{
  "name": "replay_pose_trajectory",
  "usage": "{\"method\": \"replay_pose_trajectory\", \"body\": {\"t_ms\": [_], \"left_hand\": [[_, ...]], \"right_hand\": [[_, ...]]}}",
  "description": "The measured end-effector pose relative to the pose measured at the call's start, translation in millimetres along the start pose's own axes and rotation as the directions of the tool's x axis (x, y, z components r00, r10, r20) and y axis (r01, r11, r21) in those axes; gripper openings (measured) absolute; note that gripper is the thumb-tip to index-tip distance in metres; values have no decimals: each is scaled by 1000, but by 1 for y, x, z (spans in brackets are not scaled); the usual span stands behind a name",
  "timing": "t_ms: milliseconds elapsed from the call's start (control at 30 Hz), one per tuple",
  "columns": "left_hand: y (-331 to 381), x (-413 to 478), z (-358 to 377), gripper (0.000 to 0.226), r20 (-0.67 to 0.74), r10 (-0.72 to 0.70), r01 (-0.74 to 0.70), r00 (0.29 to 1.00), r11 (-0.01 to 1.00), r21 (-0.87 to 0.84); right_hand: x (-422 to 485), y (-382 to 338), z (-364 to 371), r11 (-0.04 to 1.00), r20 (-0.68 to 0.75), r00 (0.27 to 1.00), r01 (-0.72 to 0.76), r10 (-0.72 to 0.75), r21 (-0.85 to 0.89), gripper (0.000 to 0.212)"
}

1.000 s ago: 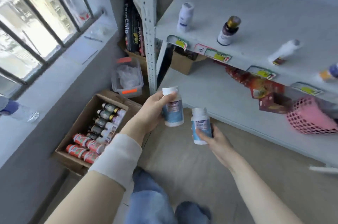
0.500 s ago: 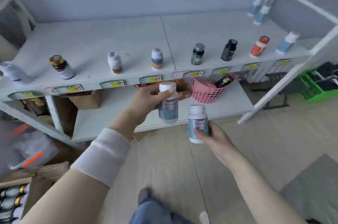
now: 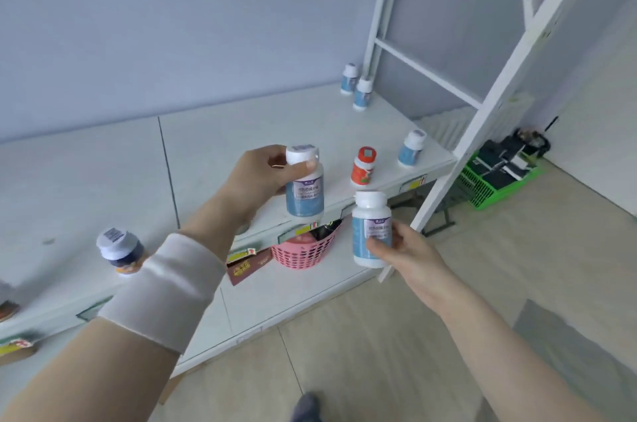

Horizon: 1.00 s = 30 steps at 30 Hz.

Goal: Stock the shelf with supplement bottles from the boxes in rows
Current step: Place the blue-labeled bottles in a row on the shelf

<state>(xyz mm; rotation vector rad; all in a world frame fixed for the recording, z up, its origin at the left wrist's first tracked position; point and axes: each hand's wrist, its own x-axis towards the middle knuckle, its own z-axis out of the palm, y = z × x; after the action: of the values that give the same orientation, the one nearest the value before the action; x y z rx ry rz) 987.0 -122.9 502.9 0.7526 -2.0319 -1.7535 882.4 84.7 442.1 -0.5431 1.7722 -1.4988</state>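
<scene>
My left hand (image 3: pixel 256 176) grips a white-capped, blue-labelled supplement bottle (image 3: pixel 305 192) near its cap, upright above the front of the white shelf (image 3: pixel 220 145). My right hand (image 3: pixel 410 254) holds a second identical bottle (image 3: pixel 370 232) lower, in front of the shelf edge. On the shelf stand a red bottle (image 3: pixel 362 167), a blue-labelled bottle (image 3: pixel 411 148) near the right end, two more blue-labelled bottles (image 3: pixel 358 90) at the back right corner, and a dark bottle (image 3: pixel 119 251) at the left.
A pink basket (image 3: pixel 303 251) and a dark red packet (image 3: pixel 246 270) sit on the lower shelf. The white shelf upright (image 3: pixel 482 111) slants at the right. A green basket (image 3: pixel 496 180) stands on the floor beyond it. Price tags line the shelf edge.
The view has swung from the boxes by the window to the right end of the shelf. Both hands have carried their bottles up closer to the shelf.
</scene>
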Motion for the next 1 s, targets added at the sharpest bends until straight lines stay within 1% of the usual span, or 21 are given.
{"method": "replay_pose_trajectory", "body": {"t_ms": [100,200,333,400,633,700,767,900,1000], "left_hand": [[12,58,17,28,25,10,-11,1000,1000,25],[16,109,37,21,42,26,-27,999,999,25],[11,161,69,20,64,0,-4,998,998,55],[11,187,84,22,70,-8,4,998,998,65],[27,284,142,24,25,18,-21,1000,989,147],[30,310,159,27,-5,13,-12,1000,988,155],[29,334,174,30,-43,-5,13,999,982,186],[18,376,191,33,-128,-41,70,991,970,232],[5,398,195,36,-153,-92,128,984,962,240]], "right_hand": [[42,-19,-31,1000,-39,999,10,-10,-6,32],[78,-33,-60,999,-68,997,29,-27,29,39],[116,-39,-95,997,-99,995,35,-28,68,33],[137,-43,-117,997,-97,995,37,-30,73,34],[226,-73,-206,993,-69,990,120,-120,-10,36],[254,-81,-231,989,-44,988,147,-147,-21,37],[281,-83,-251,984,-27,986,162,-164,-72,40],[336,-75,-266,967,9,984,174,-175,-186,44],[368,-57,-262,937,102,983,177,-153,-300,49]]}}
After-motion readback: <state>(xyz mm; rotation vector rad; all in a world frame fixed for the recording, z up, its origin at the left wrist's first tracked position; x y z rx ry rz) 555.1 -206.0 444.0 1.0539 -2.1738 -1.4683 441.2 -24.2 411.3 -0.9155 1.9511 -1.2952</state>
